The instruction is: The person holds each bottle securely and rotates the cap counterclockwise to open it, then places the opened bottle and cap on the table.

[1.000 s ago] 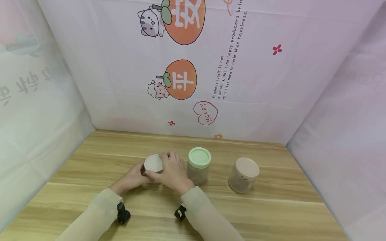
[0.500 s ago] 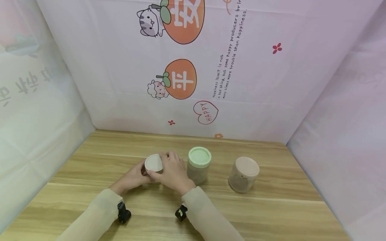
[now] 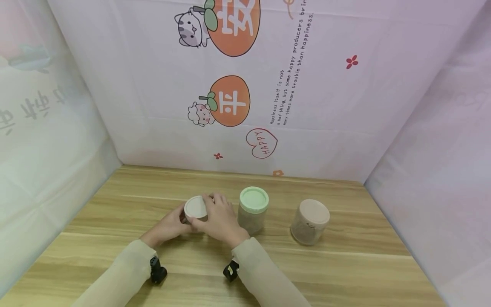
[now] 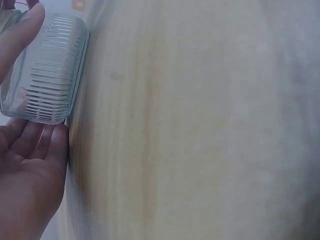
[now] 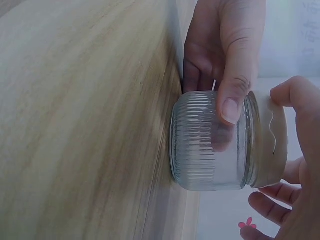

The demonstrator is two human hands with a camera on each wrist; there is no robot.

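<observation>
A small ribbed glass jar (image 5: pixel 197 150) stands upright on the table, left of the other jars, with a whitish lid (image 3: pixel 195 208) on its mouth. My left hand (image 3: pixel 168 226) grips the glass body; in the right wrist view its thumb lies along the side. From above, my right hand (image 3: pixel 220 219) holds the lid by its rim, thumb on the near edge and fingers on the far side. In the left wrist view the jar's ribbed base (image 4: pixel 55 75) rests on the wood. Part of the lid is hidden under the right hand.
A taller jar with a green lid (image 3: pixel 254 200) stands just right of my right hand. Farther right is a jar with a pinkish-beige lid (image 3: pixel 314 212). A printed cloth (image 3: pixel 168 128) walls off the back of the wooden table (image 3: pixel 345 273).
Both hands stay on the jar and its lid in nearly the same pose, with only a very slight shift of the right wrist. The other jars have not moved.
</observation>
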